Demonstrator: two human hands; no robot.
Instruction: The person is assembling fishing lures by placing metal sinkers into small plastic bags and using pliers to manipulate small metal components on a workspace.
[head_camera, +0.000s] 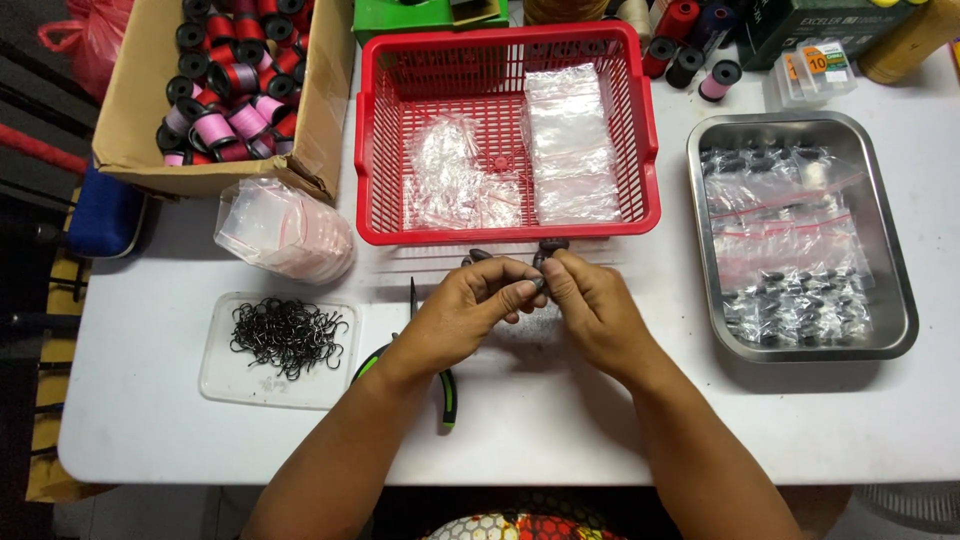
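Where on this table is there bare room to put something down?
Bare white table lies along the near edge, between the clear lid of hooks and the steel tray. Another patch lies below that tray. The far side is crowded: red basket, cardboard box, thread spools.

The left hand (468, 305) and right hand (583, 305) close over a small dark piece (537, 286), too small to tell what it is. The pliers (447, 385) are mostly hidden under the left wrist. The cardboard box (135, 95) w/ spools is cut by the top edge. Items in the bags of the steel tray (895, 250) are blurred.
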